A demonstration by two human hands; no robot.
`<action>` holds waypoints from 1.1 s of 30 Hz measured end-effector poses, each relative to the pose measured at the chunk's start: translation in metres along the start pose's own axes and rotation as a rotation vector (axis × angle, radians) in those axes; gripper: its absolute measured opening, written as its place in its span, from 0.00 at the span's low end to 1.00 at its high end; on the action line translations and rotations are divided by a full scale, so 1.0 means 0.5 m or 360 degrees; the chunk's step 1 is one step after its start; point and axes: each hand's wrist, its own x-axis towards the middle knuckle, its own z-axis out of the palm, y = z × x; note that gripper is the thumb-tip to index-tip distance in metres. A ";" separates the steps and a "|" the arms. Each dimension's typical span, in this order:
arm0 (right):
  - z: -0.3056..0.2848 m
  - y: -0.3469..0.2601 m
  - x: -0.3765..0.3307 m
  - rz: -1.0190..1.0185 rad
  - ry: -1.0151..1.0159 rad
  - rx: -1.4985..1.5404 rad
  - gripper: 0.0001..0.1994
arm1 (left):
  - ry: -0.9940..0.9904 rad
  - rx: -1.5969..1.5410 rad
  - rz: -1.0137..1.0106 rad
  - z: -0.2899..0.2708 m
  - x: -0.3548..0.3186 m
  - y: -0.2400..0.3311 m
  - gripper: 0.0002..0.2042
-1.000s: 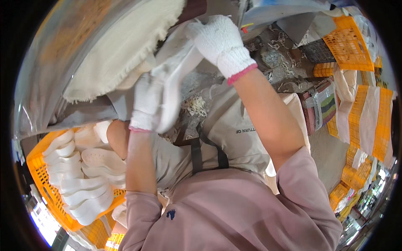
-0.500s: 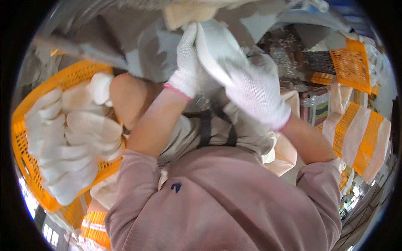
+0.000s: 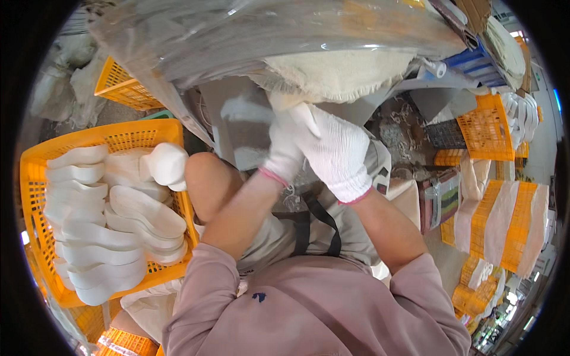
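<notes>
Both my hands wear white knit gloves with pink cuffs and are close together beneath a pale cloth-covered edge. My left hand (image 3: 284, 148) is blurred, its fingers closed near a beige piece under the cloth. My right hand (image 3: 338, 154) overlaps it, fingers bent and closed. Between them shows a narrow white end of a shoe sole (image 3: 306, 121); the gloves hide most of it. To my left, an orange plastic basket (image 3: 28, 202) holds several thick white soles (image 3: 148, 210), stacked and overlapping. A rounded white sole end (image 3: 168, 164) leans at the basket's right rim, beside my knee.
Grey plastic sheeting (image 3: 237, 32) covers the bench ahead, with a frayed cream cloth (image 3: 350, 74) on its edge. Another orange basket (image 3: 127, 86) stands far left. Stacked orange crates (image 3: 484, 133) and cloth-draped orange baskets (image 3: 522, 222) stand at right. Scraps litter the floor (image 3: 395, 127).
My hands have drawn together and my right hand has moved left, turning the sole so most of it is hidden. My view has shifted, showing more of the bench and cloth.
</notes>
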 end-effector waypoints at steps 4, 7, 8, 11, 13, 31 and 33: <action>0.032 0.029 0.025 0.0007 -0.0339 0.0636 0.14 | -0.0054 -0.1284 -0.0555 0.016 -0.017 0.009 0.30; -0.065 0.002 -0.028 0.0451 -0.0842 0.0833 0.30 | -0.0173 -0.1917 -0.1291 0.034 0.002 0.017 0.33; -0.068 -0.002 -0.043 0.0330 -0.0848 0.0707 0.33 | -0.0174 -0.1922 -0.1583 0.033 0.016 0.023 0.34; -0.025 0.026 0.006 0.0227 -0.0895 0.0767 0.43 | -0.0012 -0.1661 -0.0729 0.030 0.059 0.040 0.39; -0.054 0.002 0.020 0.0725 -0.1086 0.1283 0.43 | 0.0198 -0.1583 -0.0507 0.031 0.059 0.039 0.40; -0.024 -0.016 -0.025 0.0281 -0.0073 0.0400 0.24 | -0.0017 -0.0792 -0.0491 -0.006 0.048 -0.045 0.25; -0.011 -0.015 -0.010 0.0305 0.0048 0.0404 0.24 | 0.0084 -0.0424 -0.0149 -0.009 0.035 -0.027 0.30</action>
